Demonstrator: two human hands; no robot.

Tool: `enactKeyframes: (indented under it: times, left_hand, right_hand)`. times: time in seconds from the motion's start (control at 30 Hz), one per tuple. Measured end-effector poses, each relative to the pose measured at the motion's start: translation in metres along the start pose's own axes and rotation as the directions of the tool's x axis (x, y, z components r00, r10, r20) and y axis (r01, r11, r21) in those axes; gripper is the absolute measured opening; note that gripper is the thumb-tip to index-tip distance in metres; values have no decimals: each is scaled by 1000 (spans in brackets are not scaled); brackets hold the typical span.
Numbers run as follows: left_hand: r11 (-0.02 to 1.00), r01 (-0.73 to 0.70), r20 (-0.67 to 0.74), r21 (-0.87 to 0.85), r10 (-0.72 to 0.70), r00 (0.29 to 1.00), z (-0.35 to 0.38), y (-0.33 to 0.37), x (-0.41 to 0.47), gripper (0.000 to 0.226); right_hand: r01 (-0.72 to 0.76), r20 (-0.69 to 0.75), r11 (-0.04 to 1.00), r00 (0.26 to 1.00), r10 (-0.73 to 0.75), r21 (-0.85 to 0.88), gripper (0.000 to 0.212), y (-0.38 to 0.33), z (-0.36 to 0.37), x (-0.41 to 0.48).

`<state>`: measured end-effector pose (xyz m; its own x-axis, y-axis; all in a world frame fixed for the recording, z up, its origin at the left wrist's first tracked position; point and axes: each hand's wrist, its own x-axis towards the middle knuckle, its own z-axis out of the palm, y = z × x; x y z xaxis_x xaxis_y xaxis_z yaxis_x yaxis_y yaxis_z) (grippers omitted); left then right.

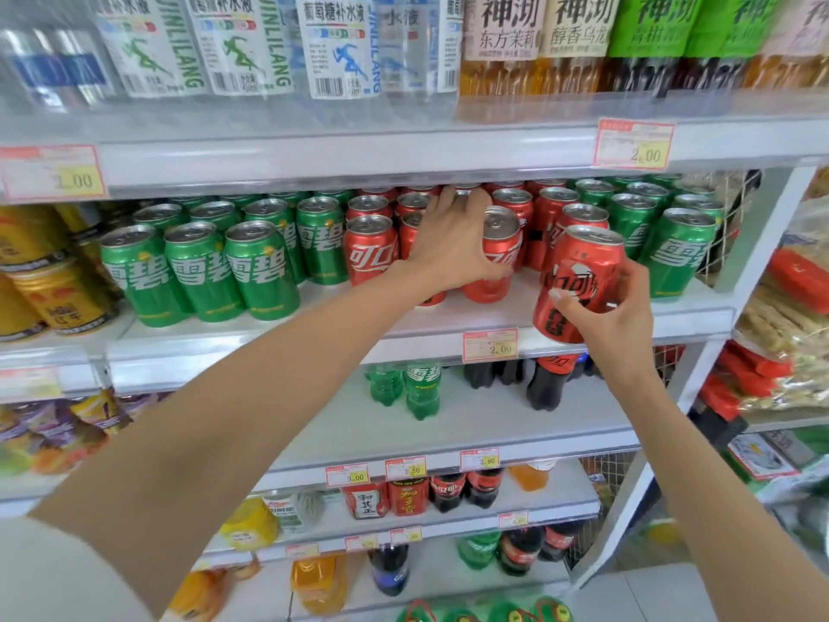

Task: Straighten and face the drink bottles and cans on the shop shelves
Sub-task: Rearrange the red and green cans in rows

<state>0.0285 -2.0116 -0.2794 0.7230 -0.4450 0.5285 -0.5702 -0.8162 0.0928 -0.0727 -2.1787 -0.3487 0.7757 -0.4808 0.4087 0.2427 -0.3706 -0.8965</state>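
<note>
On the can shelf (314, 338) stand rows of green cans (260, 271) and red cola cans (370, 251). My left hand (448, 237) is wrapped around a red cola can (500, 244) in the middle of the red block, tilting it slightly. My right hand (614, 312) holds a red-and-black cola can (578, 280) tilted, lifted in front of the shelf edge. More green cans (677, 253) stand to the right of the red ones.
Water and tea bottles (341, 47) line the shelf above. Yellow cans (54, 294) sit at far left. Lower shelves hold green and dark soda bottles (421, 388). A wire side panel (726, 226) and snack packets (789, 334) are at right. Price tags (491, 345) line the shelf edges.
</note>
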Motion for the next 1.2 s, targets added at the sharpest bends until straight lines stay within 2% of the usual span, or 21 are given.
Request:
enactKeyframes:
  times: [0.13,0.27,0.4,0.67,1.0,1.2]
  left_hand:
    - [987,24,-111,-156,-41,993,-27,2,-27,81]
    - [974,106,-51,-201,-118,992,-56,-18,-59,81]
    - [961,216,3,-172,-218,976,-70,-51,-91,79]
    - [919,374,-63,-124,-384,921,-80,-94,-116,78]
    - [904,428,-61,-21,-428,902,-84,-113,-103,78]
    - [895,440,20,71,-442,897,-83,-122,-88,79]
  right_hand:
    - [12,19,1000,1000,-13,24,66,1,9,10]
    - [18,41,999,999,-20,46,68,0,26,19]
    - [25,89,996,996,-32,80,70,-3,46,28]
    - [9,187,999,982,-16,38,79,3,81,45]
    - [17,194,999,981,-23,34,80,6,83,49]
    - [9,207,999,978,-16,34,81,7,79,51]
